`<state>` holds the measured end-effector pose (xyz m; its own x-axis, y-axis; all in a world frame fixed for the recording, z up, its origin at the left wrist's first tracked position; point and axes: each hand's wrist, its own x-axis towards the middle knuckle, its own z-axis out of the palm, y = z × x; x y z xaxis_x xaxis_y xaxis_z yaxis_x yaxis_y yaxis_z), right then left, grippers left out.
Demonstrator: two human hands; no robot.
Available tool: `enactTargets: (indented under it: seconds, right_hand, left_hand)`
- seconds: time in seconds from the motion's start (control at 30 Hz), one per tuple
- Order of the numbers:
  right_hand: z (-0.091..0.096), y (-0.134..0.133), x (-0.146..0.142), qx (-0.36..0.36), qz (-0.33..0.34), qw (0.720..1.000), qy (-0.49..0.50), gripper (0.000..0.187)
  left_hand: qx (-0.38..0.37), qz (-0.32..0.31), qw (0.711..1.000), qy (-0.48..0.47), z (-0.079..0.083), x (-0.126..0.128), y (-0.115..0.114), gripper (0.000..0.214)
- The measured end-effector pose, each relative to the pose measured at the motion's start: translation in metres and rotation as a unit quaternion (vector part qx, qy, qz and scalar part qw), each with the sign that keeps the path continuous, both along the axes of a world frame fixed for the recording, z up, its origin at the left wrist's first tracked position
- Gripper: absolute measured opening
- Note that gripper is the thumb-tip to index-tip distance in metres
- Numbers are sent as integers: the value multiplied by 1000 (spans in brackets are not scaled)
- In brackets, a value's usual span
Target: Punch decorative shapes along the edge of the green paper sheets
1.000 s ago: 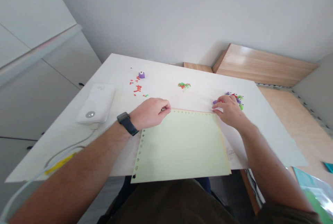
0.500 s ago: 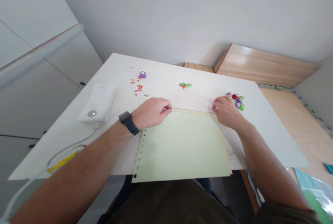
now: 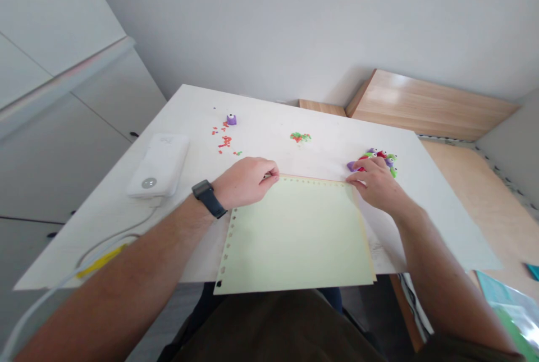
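A stack of pale green paper lies in front of me, with a row of small punched holes down its left edge and another along its far edge. My left hand is closed on the paper's far left corner, thumb against the curled fingers. At the far right corner, my right hand has its thumb and fingers apart. Its thumb touches the corner, and its index finger reaches by a small purple craft punch. Behind that hand, several more punches in red, green and purple, with eye-like knobs, are clustered and partly hidden.
Red paper bits are scattered at the far left, near another purple punch. A red and green confetti heap sits at the back middle. A white power bank with a cable rests on the left of the white table.
My right hand's fingers have spread from a pinch at the paper's corner, and the hand has shifted slightly right. More punches now show beside it. My left hand stays put.
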<state>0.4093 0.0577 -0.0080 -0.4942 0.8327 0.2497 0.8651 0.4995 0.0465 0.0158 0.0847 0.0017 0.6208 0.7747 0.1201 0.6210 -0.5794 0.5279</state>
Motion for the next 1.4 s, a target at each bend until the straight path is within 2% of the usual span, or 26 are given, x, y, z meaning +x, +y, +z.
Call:
enactTargets:
  seconds: [0.2, 0.47, 0.93, 1.4]
  right_hand:
    - [-6, 2, 1, 2, 2, 1000, 4, 21]
    - [-2, 0, -1, -20, 8, 1000, -6, 24]
    - [-10, 0, -4, 2, -18, 1000, 1, 25]
    - [-13, -1, -7, -7, -21, 999, 50, 24]
  left_hand:
    - [4, 0, 1000, 0, 0, 0, 0, 19]
    - [3, 2, 1000, 1, 0, 0, 0, 19]
    - [12, -7, 1000, 5, 0, 1, 0, 20]
    - [17, -6, 1000, 7, -2, 0, -1, 20]
